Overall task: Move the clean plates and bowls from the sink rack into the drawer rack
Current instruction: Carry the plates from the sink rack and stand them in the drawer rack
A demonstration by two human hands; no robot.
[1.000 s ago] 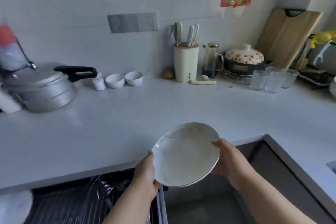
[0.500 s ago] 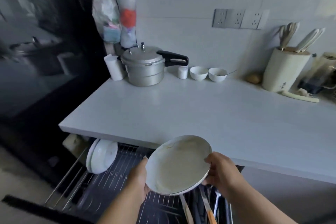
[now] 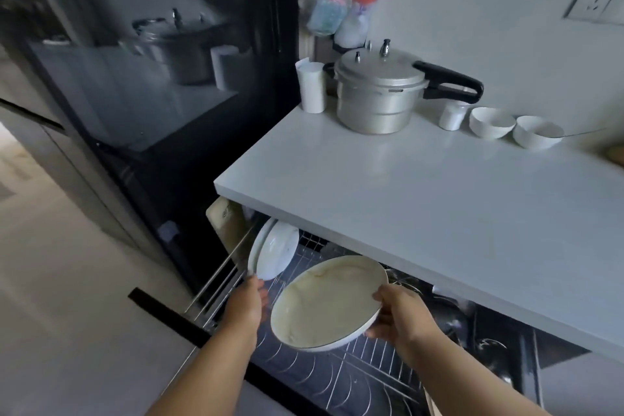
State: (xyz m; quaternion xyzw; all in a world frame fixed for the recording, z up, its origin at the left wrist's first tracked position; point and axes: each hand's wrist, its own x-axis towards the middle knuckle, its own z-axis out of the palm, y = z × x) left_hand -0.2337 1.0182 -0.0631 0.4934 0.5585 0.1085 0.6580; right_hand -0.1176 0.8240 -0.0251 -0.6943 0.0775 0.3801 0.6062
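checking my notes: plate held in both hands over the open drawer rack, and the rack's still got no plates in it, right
Not quite. The plate is held by the left hand and right hand over the open drawer rack, but the rack is not without plates: the head view shows white plates already standing upright at its far left end.

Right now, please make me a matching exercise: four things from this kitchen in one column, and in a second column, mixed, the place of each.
Things
1. large plate
2. pressure cooker
3. two standing plates
4. two small white bowls

Places
A. upright at the left end of the drawer rack
B. on the counter, right of the cooker
C. held over the rack by the left hand and right hand
D. at the counter's back left corner

Pairs: 1-C, 2-D, 3-A, 4-B
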